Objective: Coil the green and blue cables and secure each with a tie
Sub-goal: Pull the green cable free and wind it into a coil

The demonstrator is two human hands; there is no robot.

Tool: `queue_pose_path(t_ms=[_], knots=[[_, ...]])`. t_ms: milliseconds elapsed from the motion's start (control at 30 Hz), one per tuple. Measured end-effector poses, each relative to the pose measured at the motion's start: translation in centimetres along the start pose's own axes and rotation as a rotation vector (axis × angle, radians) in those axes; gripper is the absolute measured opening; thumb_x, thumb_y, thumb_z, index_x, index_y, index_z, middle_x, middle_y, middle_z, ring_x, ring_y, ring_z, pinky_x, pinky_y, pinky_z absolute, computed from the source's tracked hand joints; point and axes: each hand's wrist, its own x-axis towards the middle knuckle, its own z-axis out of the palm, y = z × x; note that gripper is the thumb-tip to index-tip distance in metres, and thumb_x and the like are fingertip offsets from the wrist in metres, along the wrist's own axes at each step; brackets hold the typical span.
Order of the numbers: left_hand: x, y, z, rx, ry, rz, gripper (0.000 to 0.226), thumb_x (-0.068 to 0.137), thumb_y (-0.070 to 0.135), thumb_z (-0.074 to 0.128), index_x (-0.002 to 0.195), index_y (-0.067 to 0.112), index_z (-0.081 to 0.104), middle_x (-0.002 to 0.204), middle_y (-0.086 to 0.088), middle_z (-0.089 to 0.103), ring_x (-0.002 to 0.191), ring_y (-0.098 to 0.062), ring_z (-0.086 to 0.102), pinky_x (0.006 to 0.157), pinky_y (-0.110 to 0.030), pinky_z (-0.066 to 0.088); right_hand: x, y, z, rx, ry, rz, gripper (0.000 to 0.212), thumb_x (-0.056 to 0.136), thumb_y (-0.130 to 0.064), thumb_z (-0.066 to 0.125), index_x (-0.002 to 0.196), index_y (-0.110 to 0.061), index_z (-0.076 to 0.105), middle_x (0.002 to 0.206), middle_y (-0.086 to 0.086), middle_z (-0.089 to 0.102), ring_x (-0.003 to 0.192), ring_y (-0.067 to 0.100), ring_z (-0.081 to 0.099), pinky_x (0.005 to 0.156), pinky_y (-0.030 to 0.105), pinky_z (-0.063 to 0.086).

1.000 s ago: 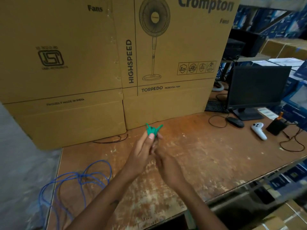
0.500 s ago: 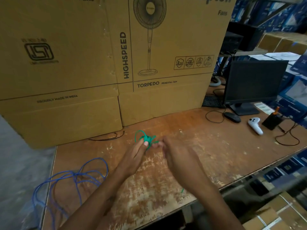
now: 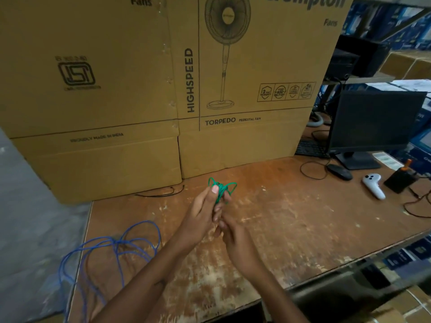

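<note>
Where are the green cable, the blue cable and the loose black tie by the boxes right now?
green cable (image 3: 222, 188): head view, on the bundled loops above the left thumb.
blue cable (image 3: 140, 229): head view, on the top arc of its loose loops.
black tie (image 3: 161, 195): head view, mid-length, lying on the table.

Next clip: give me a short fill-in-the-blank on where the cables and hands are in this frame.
1. The left hand holds the bundled ____ cable above the table.
2. The blue cable lies loose near the table's ____ edge.
3. The white controller lies on the table to the right of the black ____.
4. Behind the hands stand cardboard boxes printed with a pedestal ____.

Missing words: green; left; mouse; fan
</note>
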Motion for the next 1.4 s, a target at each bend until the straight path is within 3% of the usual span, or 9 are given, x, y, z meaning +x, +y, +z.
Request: queue_pose_path(t_ms=[167, 300, 400, 500, 700, 833, 1067, 1267, 1400], knots=[[0.2, -2.0, -0.3, 0.085, 0.051, -0.006, 0.033, 0.11, 0.039, 0.035, 0.119, 0.026, 0.063, 0.08, 0.009, 0.049, 0.076, -0.018, 0.051, 0.079, -0.037, 0.043, -3.2, -3.9, 0.9, -0.1, -0.145, 0.129, 0.022, 0.113, -0.026, 0.038, 0.119, -0.032, 0.058, 0.079, -0.008, 0.064, 0.063, 0.002, 0.056, 0.061, 0.025, 0.04], [-0.3, -3.1, -0.7, 0.275, 0.03, -0.036, 0.036, 0.107, 0.052, 0.032, 0.125, 0.039, 0.061, 0.085, 0.004, 0.056, 0.083, -0.024, 0.06, 0.085, -0.048, 0.05, -3.0, -8.1, -2.7, -0.393, -0.144, 0.035, 0.018, 0.111, -0.03, 0.043, 0.115, -0.03, 0.061, 0.086, -0.007, 0.069, 0.078, 0.01, 0.064, 0.075, 0.038, 0.052], [-0.9, -3.3, -0.9, 0.32, -0.02, -0.056, 0.046, 0.108, 0.06, 0.028, 0.108, 0.032, 0.064, 0.081, 0.011, 0.058, 0.076, -0.014, 0.058, 0.075, -0.043, 0.048, -1.9, -9.9, -5.6, -0.646, -0.013, -0.045, 0.021, 0.11, -0.035, 0.045, 0.12, -0.035, 0.062, 0.103, -0.011, 0.072, 0.089, 0.016, 0.069, 0.07, 0.032, 0.047], [-1.7, -2.7, -0.2, 0.311, -0.082, -0.018, 0.052, 0.109, 0.058, 0.025, 0.084, 0.029, 0.06, 0.069, 0.003, 0.049, 0.062, -0.012, 0.045, 0.063, -0.04, 0.037, 0.1, -9.8, -7.3, -0.789, 0.123, -0.162, 0.021, 0.107, -0.044, 0.05, 0.105, -0.037, 0.07, 0.095, -0.009, 0.067, 0.083, 0.016, 0.065, 0.064, 0.033, 0.046], [-2.1, -0.8, 0.2, 0.128, -0.15, -0.072, 0.052, 0.108, 0.052, 0.038, 0.077, 0.021, 0.066, 0.059, 0.01, 0.044, 0.051, -0.013, 0.036, 0.056, -0.033, 0.03, 2.8, -4.6, -8.1, -0.375, 0.165, -0.213, 0.011, 0.1, -0.028, 0.069, 0.104, -0.031, 0.079, 0.099, -0.018, 0.062, 0.093, 0.005, 0.062, 0.073, 0.027, 0.049], [-1.2, 0.3, 0.0, 0.082, -0.125, -0.045, 0.044, 0.107, 0.038, 0.05, 0.068, 0.018, 0.053, 0.052, 0.013, 0.042, 0.047, -0.005, 0.034, 0.053, -0.026, 0.03, 1.3, -3.5, -6.6, -0.236, 0.179, -0.25, 0.035, 0.103, -0.006, 0.06, 0.126, -0.027, 0.074, 0.119, -0.016, 0.074, 0.108, -0.002, 0.068, 0.087, 0.031, 0.058], [-0.3, 0.4, 0.0, -0.047, -0.137, -0.159, 0.043, 0.101, 0.048, 0.053, 0.063, 0.027, 0.05, 0.052, 0.008, 0.035, 0.044, -0.01, 0.029, 0.045, -0.025, 0.03, -1.0, -3.7, -4.4, -0.023, 0.135, -0.265, 0.049, 0.11, -0.043, 0.035, 0.149, -0.02, 0.053, 0.147, -0.012, 0.059, 0.135, 0.007, 0.057, 0.106, 0.027, 0.047], [-0.6, 1.5, 0.8, -0.185, -0.253, -0.263, 0.045, 0.102, 0.041, 0.046, 0.059, 0.028, 0.049, 0.05, 0.008, 0.028, 0.04, -0.009, 0.023, 0.041, -0.024, 0.029, 0.2, -3.8, -2.6, 0.286, 0.278, -0.205, 0.031, 0.109, -0.053, 0.04, 0.116, -0.026, 0.055, 0.103, -0.008, 0.071, 0.085, 0.019, 0.073, 0.074, 0.044, 0.06], [-0.6, 1.9, 0.7, -0.238, -0.307, -0.275, 0.041, 0.105, 0.04, 0.048, 0.068, 0.024, 0.052, 0.053, 0.006, 0.029, 0.039, -0.007, 0.027, 0.045, -0.024, 0.035, 0.3, -4.2, -1.3, 0.431, 0.404, -0.185, 0.038, 0.104, -0.062, 0.041, 0.135, -0.039, 0.043, 0.092, -0.005, 0.069, 0.072, 0.021, 0.072, 0.063, 0.037, 0.06]])
